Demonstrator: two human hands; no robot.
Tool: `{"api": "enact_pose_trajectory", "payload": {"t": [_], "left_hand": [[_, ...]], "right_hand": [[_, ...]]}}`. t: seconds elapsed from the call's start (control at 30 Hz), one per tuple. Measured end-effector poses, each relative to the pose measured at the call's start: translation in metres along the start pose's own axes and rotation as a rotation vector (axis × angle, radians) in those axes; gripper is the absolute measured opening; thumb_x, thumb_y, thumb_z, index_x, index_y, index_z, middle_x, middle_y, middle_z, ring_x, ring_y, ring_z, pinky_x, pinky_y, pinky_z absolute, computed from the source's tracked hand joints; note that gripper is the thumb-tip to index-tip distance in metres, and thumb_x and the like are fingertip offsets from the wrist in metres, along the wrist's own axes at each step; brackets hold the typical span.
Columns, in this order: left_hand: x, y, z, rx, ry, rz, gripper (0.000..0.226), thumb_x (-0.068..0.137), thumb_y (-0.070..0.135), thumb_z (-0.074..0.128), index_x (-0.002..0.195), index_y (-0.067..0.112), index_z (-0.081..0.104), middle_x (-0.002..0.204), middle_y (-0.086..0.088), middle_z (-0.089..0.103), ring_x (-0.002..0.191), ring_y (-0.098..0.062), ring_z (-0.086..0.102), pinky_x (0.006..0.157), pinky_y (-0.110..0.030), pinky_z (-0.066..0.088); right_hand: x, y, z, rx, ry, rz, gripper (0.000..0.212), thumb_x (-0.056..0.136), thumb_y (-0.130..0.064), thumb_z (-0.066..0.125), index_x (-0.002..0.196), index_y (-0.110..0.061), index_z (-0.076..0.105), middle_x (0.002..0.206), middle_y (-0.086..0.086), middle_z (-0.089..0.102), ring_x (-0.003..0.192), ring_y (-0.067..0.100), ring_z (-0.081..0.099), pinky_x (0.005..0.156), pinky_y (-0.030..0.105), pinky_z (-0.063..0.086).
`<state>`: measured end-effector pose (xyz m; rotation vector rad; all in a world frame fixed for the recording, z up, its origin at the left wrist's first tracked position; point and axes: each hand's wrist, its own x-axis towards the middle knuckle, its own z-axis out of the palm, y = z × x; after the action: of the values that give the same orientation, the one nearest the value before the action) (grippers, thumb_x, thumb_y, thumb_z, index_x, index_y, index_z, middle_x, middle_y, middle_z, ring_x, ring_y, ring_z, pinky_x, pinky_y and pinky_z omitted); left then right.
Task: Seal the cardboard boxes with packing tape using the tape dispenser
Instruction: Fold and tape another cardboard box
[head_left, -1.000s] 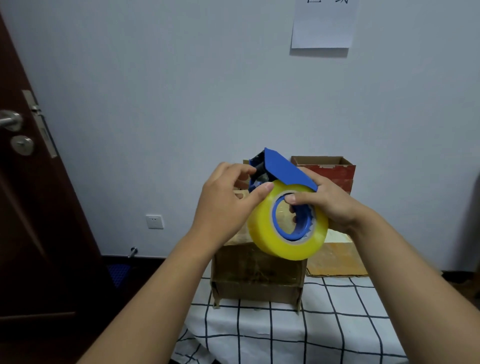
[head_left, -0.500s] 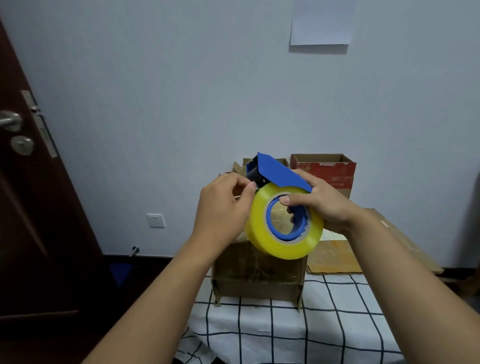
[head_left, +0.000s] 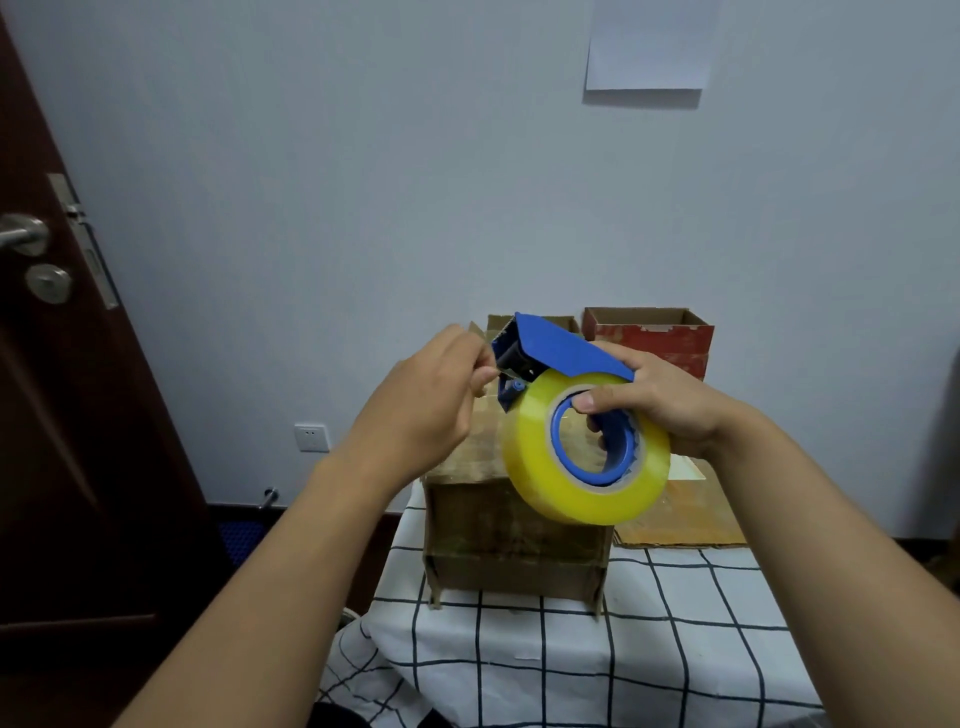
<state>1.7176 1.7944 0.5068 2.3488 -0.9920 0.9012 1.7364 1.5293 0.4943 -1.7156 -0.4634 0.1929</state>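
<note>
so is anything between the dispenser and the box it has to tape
Nothing visible. The dispenser, gripped by the right hand, is held in the air over the brown box, with only open space between them. The left hand pinches at the dispenser's front end, to the side, not underneath.

I see a blue tape dispenser (head_left: 563, 347) held aloft, tilted, its toothed front end up and to the left, a fat roll of yellowish packing tape (head_left: 584, 449) on its blue hub. Behind it, a worn brown cardboard box (head_left: 511, 540) stands on the checked worktop (head_left: 571, 660); a red-sided cardboard box (head_left: 649, 335) sits open-topped farther back, by the wall.
</note>
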Motion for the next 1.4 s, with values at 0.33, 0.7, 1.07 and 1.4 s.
{"api": "enact_pose_trajectory", "payload": {"t": [0.33, 0.7, 1.07, 1.4], "left_hand": [[-0.010, 0.000, -0.003, -0.409, -0.097, -0.184, 0.034, 0.086, 0.027, 0.066, 0.118, 0.021, 0.060, 0.104, 0.010, 0.061, 0.091, -0.001, 0.063, 0.076, -0.015, 0.053], [-0.016, -0.001, 0.013, -0.387, 0.100, -0.181, 0.012, 0.090, 0.022, 0.070, 0.102, 0.021, 0.068, 0.091, 0.017, 0.065, 0.086, 0.000, 0.064, 0.071, -0.010, 0.050], [-0.012, 0.002, 0.014, -0.506, 0.062, -0.347, 0.018, 0.094, 0.024, 0.064, 0.084, 0.039, 0.066, 0.087, 0.010, 0.069, 0.082, -0.003, 0.062, 0.070, -0.018, 0.049], [-0.018, -0.002, 0.013, -0.623, 0.064, -0.317, 0.013, 0.092, 0.019, 0.067, 0.095, 0.031, 0.066, 0.091, 0.012, 0.069, 0.083, -0.006, 0.065, 0.072, -0.021, 0.054]], "right_hand": [[0.000, -0.001, 0.005, 0.052, -0.030, 0.044, 0.053, 0.069, -0.029, 0.086, 0.119, -0.032, 0.067, 0.092, 0.012, 0.065, 0.078, 0.036, 0.057, 0.065, 0.042, 0.053], [0.000, -0.001, 0.012, 0.146, -0.034, 0.020, 0.039, 0.077, -0.016, 0.076, 0.113, -0.029, 0.070, 0.094, 0.011, 0.067, 0.075, 0.023, 0.066, 0.066, 0.038, 0.054], [0.003, 0.001, 0.013, 0.140, -0.085, 0.048, 0.040, 0.069, -0.027, 0.083, 0.106, -0.034, 0.073, 0.091, 0.010, 0.066, 0.072, 0.026, 0.062, 0.060, 0.039, 0.053], [0.009, -0.008, 0.005, 0.041, -0.103, 0.065, 0.054, 0.069, -0.026, 0.086, 0.119, -0.029, 0.067, 0.098, 0.016, 0.065, 0.083, 0.038, 0.058, 0.068, 0.042, 0.054]]}}
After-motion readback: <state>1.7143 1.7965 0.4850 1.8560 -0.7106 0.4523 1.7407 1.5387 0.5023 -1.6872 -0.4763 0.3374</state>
